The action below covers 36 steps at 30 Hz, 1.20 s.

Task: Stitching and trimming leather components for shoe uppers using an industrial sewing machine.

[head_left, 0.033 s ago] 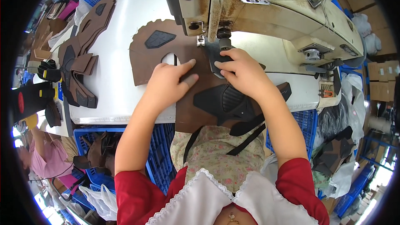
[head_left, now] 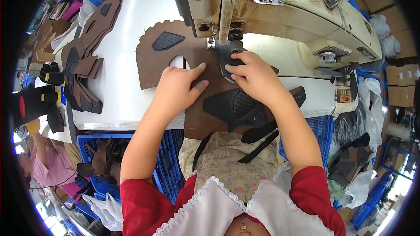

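Observation:
A brown cut piece of leather-like material [head_left: 148, 65] with black patches lies on the white table under the sewing machine [head_left: 280, 8]. My left hand [head_left: 181, 85] rests on it beside its oval cut-out, fingers spread. On a black patch [head_left: 224, 59] near the presser foot [head_left: 211, 43], my right hand [head_left: 253, 76] presses with its fingers apart. Closer to me, a ribbed black panel [head_left: 238, 107] sits on the brown material, which hangs over the table's front edge. The needle's tip is too small to make out.
Stacked brown pieces [head_left: 81, 76] lie at the table's left. Below the table edge stands a blue crate [head_left: 170, 166]; a person in pink [head_left: 48, 161] is at the far left. Dark scraps and plastic bags [head_left: 354, 161] lie at right.

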### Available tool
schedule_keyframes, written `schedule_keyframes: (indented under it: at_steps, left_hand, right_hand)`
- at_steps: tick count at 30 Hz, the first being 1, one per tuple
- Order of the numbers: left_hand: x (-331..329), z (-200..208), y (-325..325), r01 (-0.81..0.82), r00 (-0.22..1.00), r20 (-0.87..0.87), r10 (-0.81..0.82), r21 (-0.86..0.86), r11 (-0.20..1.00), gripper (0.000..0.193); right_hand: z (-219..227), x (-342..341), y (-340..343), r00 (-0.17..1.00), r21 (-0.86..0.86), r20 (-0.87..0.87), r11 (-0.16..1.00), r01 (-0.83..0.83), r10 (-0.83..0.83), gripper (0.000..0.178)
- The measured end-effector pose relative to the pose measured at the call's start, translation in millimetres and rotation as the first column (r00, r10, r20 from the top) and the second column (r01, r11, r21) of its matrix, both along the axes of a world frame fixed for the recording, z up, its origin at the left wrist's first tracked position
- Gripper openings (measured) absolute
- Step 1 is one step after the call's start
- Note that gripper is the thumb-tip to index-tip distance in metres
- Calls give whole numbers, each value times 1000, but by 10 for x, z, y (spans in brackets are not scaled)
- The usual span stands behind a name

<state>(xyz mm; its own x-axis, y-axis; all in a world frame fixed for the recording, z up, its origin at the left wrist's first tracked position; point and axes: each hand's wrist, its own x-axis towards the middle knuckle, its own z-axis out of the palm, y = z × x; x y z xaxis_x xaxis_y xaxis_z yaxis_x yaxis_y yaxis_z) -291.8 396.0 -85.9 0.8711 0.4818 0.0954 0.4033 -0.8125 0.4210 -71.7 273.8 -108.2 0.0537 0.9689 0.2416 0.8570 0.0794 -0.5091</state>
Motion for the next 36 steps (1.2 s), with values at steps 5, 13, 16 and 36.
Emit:
schedule_keyframes:
  at_steps: [5, 13, 16, 36]
  left_hand:
    - [15, -28, -23, -11, 999, -32, 13, 69, 998, 33]
    - [10, 31, 150, 21, 994, -106, -17, 38, 999, 35]
    - [2, 45, 252, 38, 994, -106, -31, 70, 997, 34]
    - [5, 63, 615, 71, 995, -75, -69, 33, 997, 34]
  right_hand:
    - [-14, -60, -2, 1000, 6, 30, 1000, 5, -5, 22]
    - [-35, -188, 26, 997, 62, 52, 997, 55, -58, 24]
    - [-48, -250, 68, 995, 99, 58, 992, 72, -78, 24]
    - [17, -298, 223, 993, -7, 0, 993, 115, -115, 24]
